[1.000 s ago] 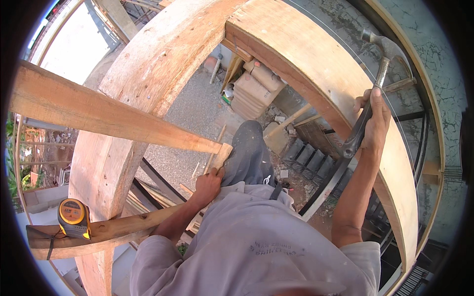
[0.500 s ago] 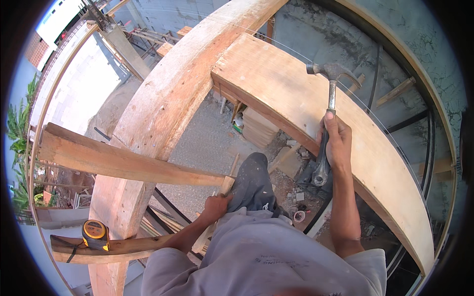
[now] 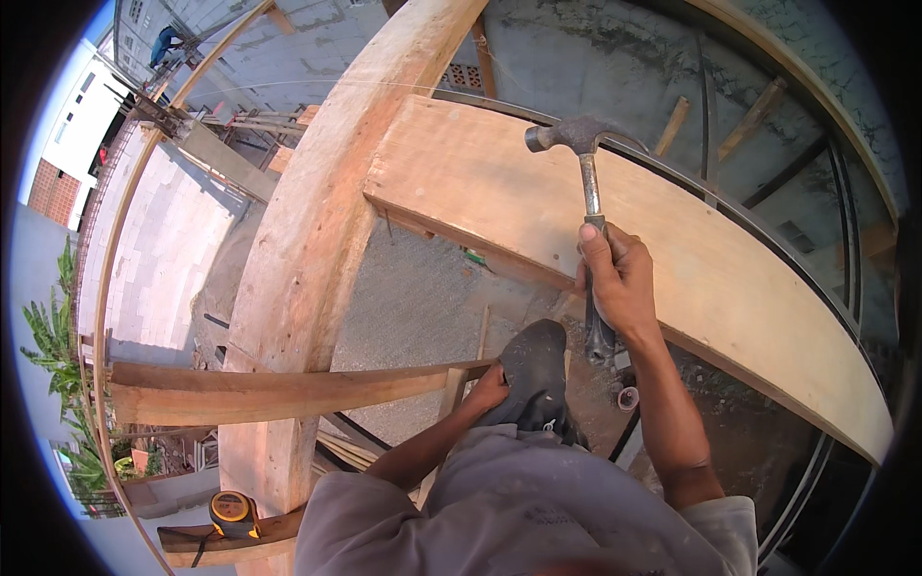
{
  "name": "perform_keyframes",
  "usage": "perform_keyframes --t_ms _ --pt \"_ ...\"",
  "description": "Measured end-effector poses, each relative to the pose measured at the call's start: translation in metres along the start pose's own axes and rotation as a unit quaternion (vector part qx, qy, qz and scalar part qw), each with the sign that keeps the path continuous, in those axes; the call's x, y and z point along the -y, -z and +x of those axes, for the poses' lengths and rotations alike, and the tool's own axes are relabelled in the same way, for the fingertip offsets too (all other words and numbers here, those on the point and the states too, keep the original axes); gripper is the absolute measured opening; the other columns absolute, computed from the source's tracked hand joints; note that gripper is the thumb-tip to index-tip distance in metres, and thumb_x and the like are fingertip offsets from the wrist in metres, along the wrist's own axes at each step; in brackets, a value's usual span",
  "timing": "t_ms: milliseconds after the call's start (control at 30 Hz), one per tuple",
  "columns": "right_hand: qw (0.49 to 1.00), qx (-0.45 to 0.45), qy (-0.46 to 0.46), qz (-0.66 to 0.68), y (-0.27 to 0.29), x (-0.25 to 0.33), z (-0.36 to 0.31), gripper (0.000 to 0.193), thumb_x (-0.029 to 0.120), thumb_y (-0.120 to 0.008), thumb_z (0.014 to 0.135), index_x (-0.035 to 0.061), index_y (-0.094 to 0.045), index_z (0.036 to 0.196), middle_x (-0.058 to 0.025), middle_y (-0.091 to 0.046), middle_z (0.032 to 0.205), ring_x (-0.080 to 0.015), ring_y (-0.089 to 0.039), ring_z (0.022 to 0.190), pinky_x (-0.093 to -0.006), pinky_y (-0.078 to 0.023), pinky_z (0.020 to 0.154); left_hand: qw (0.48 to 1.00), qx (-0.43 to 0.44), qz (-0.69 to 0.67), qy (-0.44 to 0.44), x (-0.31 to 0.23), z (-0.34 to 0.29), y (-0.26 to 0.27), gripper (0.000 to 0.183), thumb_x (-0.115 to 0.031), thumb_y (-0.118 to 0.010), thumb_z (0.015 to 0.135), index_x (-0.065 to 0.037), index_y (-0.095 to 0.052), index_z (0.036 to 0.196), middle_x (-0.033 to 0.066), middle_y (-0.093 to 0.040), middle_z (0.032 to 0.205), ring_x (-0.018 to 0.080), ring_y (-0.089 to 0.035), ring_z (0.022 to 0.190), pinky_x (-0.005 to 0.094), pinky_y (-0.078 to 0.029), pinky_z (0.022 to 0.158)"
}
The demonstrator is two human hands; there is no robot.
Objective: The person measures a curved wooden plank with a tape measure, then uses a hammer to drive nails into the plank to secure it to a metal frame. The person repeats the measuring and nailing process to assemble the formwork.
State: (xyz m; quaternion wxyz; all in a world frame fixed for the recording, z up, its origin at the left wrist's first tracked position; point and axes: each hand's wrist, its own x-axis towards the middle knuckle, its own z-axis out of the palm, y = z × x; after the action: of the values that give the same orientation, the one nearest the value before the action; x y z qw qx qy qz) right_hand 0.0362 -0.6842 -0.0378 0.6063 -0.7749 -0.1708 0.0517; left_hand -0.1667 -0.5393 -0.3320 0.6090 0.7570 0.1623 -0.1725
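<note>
My right hand (image 3: 619, 283) is wrapped around the dark handle of a claw hammer (image 3: 576, 134), held over a broad, pale wooden beam (image 3: 711, 240). The hammer's metal head points up and away from me, its striking face to the left. Lower and to the left, my left hand (image 3: 490, 389) is closed at the near end of a rough wooden board (image 3: 279, 396), beside a short upright piece of wood (image 3: 453, 389). Its fingertips are partly hidden. The board crosses a thick, weathered timber (image 3: 307, 230) on the left.
A yellow-and-black tape measure (image 3: 232, 515) sits on a lower wooden piece (image 3: 182, 542) at bottom left. A gravel floor (image 3: 413, 298) lies far below, with a small cup (image 3: 627, 398) near my leg. Dark metal bars (image 3: 850, 230) run along the right. A distant person (image 3: 165, 45) is at upper left.
The hammer and my right hand have shifted left in view. My left hand has moved up and right, to the board's end. The view has turned, lowering the board and tape measure.
</note>
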Motion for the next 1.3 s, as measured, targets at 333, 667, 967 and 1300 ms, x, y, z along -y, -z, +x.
perform_keyframes --t_ms 333,667,967,1300 --pt "0.999 -0.009 -0.003 -0.033 0.0 0.007 0.0 0.047 0.039 -0.053 0.097 0.0016 -0.057 0.069 -0.0064 -0.056 0.048 -0.014 -0.055 0.045 -0.0305 -0.044 0.047 0.995 0.033 -0.09 0.029 -0.032 0.037 -0.015 0.039 -0.008 -0.055 0.086 0.005 -0.056 0.122 0.0169 -0.064 0.117 0.0255 -0.059 0.108 0.0361 -0.044 0.094" --pt "0.999 -0.003 -0.005 -0.039 0.0 0.006 -0.002 0.045 0.035 -0.055 0.097 0.0022 -0.056 0.066 -0.0052 -0.055 0.047 -0.0132 -0.055 0.044 -0.03 -0.043 0.047 0.965 0.022 0.258 -0.036 -0.024 0.047 -0.025 0.03 -0.01 -0.05 0.084 0.008 -0.063 0.103 0.0245 -0.066 0.094 0.0361 -0.064 0.093 0.0431 -0.048 0.084" --pt "0.999 -0.002 0.015 -0.048 0.002 0.005 -0.001 0.047 0.037 -0.056 0.096 0.0013 -0.056 0.065 -0.0055 -0.055 0.047 -0.015 -0.055 0.044 -0.0305 -0.043 0.048 0.977 -0.098 0.178 0.067 -0.047 0.026 -0.01 0.035 -0.008 -0.057 0.079 0.009 -0.062 0.109 0.0328 -0.062 0.108 0.043 -0.061 0.105 0.0423 -0.047 0.091" --pt "1.0 0.01 -0.002 -0.018 0.003 0.002 -0.002 0.049 0.041 -0.052 0.099 0.0053 -0.054 0.064 -0.0032 -0.051 0.047 -0.0115 -0.05 0.046 -0.028 -0.039 0.046 0.612 -0.226 -0.717 -0.246 -0.144 0.091 0.143 0.099 -0.069 -0.042 0.091 0.0 -0.006 0.153 0.025 -0.015 0.155 0.0367 -0.019 0.144 0.0476 -0.02 0.118"
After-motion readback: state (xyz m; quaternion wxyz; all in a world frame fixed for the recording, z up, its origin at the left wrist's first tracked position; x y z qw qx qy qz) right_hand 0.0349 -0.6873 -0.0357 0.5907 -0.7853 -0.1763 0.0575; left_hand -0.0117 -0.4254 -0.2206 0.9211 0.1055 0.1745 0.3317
